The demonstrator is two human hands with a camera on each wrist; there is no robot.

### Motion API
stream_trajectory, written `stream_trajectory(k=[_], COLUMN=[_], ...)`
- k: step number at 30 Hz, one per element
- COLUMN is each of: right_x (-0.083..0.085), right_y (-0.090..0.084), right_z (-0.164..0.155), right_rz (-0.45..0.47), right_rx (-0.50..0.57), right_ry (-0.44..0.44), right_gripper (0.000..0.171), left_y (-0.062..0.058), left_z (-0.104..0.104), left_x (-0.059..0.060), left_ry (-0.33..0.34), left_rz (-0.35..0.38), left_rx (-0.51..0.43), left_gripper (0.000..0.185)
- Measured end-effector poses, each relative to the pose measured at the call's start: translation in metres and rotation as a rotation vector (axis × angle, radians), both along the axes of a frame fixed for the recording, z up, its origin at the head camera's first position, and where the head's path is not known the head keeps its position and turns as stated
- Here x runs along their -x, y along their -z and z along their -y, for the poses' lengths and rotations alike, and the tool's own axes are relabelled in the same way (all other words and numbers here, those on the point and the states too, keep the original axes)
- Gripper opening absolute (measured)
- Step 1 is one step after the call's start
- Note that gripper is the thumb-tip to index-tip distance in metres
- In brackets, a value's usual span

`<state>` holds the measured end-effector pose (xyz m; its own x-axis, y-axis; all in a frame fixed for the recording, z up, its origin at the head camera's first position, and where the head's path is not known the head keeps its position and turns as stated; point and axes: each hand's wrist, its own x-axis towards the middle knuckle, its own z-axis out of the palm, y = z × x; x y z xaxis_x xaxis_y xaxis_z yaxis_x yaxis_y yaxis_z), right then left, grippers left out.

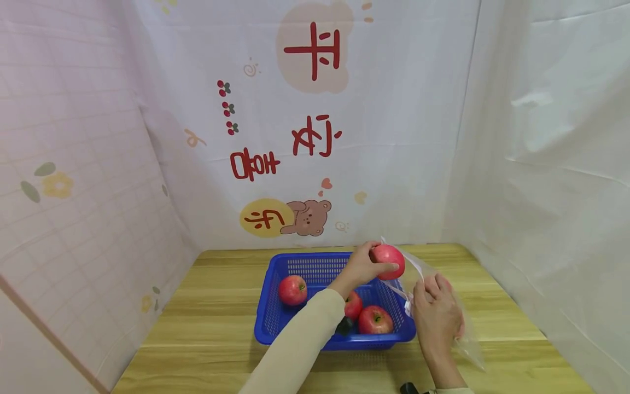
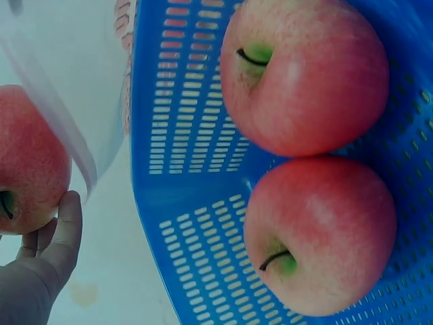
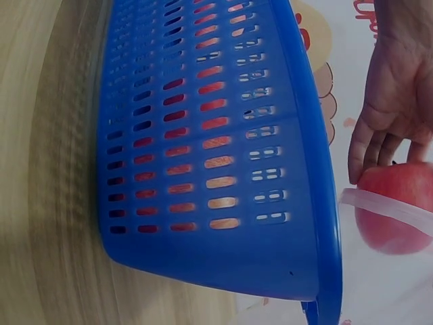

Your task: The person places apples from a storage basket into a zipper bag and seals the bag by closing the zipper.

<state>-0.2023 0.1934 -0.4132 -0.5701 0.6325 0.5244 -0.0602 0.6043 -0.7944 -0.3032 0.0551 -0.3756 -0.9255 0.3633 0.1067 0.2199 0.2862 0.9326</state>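
Four apples are on record. One apple (image 1: 389,258), red with a pinkish blush and fine speckling, sits in our left hand (image 1: 363,266); the fingers (image 1: 380,267) curl round its underside while the thumb lies over the top. It is held above the 2 o'clock corner of the blue basket (image 1: 315,264), right at the mouth of a clear plastic bag (image 1: 465,339). In the left wrist view the stem end of this apple shows a green hollow.

Our right hand (image 1: 437,314) pinches the bag's upper edge, where a whitish zip strip (image 1: 415,266) runs, holding it open beside the basket at 3 o'clock. The bag's lower part lies on the wooden worktop (image 1: 206,334).

Inside the slotted basket we note a lone apple (image 1: 292,290) at 9 o'clock and two more apples (image 1: 375,320) at 5 o'clock, partly behind our cream sleeve (image 1: 300,345). A small dark item (image 1: 344,326) lies between them; we cannot tell what it is.

Red characters (image 1: 315,49) on the white backdrop appear mirrored, so we cannot read them reliably. A cartoon bear (image 1: 307,217) is printed low on it.
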Motion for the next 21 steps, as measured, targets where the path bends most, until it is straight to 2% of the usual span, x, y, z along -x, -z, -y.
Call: stream_trajectory(k=[11,21], right_x=[0.000,0.000], right_y=[-0.001,-0.002], right_z=[-0.001,0.000], right_rz=[0.007,-0.021], right_rx=[-0.009,-0.006], right_ry=[0.006,0.018], right_gripper=[0.029,0.029], left_y=[0.001,0.003], left_z=[-0.017,-0.023], left_x=[-0.010,-0.013], left_ry=[0.030,0.073], left_rz=[-0.024,-0.084], left_rx=[0.069,0.124], left_gripper=[0.057,0.054])
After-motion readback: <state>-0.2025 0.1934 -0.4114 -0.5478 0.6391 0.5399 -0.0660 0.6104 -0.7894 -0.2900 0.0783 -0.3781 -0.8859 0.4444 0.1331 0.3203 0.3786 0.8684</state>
